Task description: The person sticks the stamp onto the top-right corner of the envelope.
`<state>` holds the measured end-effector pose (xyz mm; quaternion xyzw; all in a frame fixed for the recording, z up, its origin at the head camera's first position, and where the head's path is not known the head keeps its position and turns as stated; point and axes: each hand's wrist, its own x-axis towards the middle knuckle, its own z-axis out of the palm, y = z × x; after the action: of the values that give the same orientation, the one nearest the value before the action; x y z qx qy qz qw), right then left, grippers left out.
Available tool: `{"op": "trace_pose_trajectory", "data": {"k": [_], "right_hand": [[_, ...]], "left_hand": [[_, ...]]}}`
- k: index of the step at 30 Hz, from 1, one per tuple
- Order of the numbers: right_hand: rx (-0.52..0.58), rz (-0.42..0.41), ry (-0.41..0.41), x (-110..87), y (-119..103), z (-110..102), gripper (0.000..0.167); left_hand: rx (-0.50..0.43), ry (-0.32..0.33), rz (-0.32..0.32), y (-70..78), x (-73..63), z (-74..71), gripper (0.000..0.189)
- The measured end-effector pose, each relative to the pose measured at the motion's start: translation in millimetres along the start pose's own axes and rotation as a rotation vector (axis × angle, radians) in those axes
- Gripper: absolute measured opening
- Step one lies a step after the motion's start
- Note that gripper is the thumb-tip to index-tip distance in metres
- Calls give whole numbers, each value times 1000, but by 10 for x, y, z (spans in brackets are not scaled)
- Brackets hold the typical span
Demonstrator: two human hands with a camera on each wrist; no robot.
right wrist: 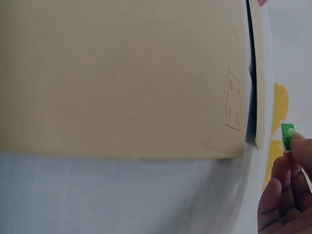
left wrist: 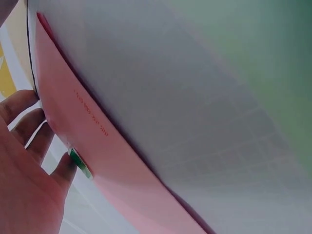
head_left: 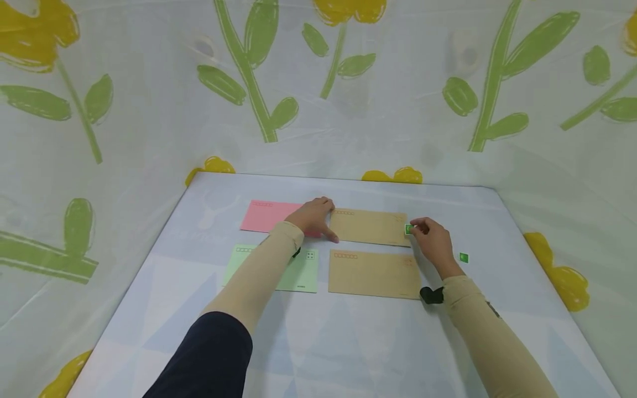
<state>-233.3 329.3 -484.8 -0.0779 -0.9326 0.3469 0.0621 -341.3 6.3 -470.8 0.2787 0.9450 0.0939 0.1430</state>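
Note:
My right hand (head_left: pixel 434 243) pinches a small green stamp (right wrist: pixel 287 136) between thumb and forefinger, by the right end of the far brown envelope (head_left: pixel 368 227). My left hand (head_left: pixel 313 214) spreads its fingers over the right end of the pink envelope (head_left: pixel 269 215). Its thumb reaches the far brown envelope's left edge in the head view. In the left wrist view, a green stamp (left wrist: pixel 80 163) sits on the pink envelope near a fingertip. The near brown envelope (head_left: pixel 374 274) lies below the far one. My left forearm partly hides a light green envelope (head_left: pixel 303 273).
One more green stamp (head_left: pixel 464 257) lies on the table (head_left: pixel 378 342), right of my right hand. A curtain (head_left: pixel 388 121) printed with yellow flowers and green stems hangs around the table. Dark wrist straps show at both wrists.

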Motion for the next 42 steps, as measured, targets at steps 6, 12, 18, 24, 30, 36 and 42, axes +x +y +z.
{"op": "trace_pose_trajectory", "data": {"k": [6, 12, 18, 24, 30, 36, 42], "right_hand": [[8, -17, 11, 35, -11, 38, 29], [10, -37, 12, 58, -30, 64, 28], [18, -28, 0, 93, -46, 97, 28], [31, -13, -6, 109, -64, 108, 28], [27, -5, -12, 138, -94, 123, 29], [27, 2, -10, 174, -136, 134, 30], [33, 16, -12, 186, -147, 144, 30]], "left_hand": [[-1, 4, -12, 22, -24, -20, 104], [-4, 5, -11, 30, -38, -24, 103], [-6, 1, -16, 28, -42, -25, 103], [-2, 1, 0, 10, -9, -4, 104], [1, 0, 2, -10, 10, 9, 104], [6, 5, -1, -20, 25, 22, 104], [16, -4, -4, -31, 53, 46, 106]]}}
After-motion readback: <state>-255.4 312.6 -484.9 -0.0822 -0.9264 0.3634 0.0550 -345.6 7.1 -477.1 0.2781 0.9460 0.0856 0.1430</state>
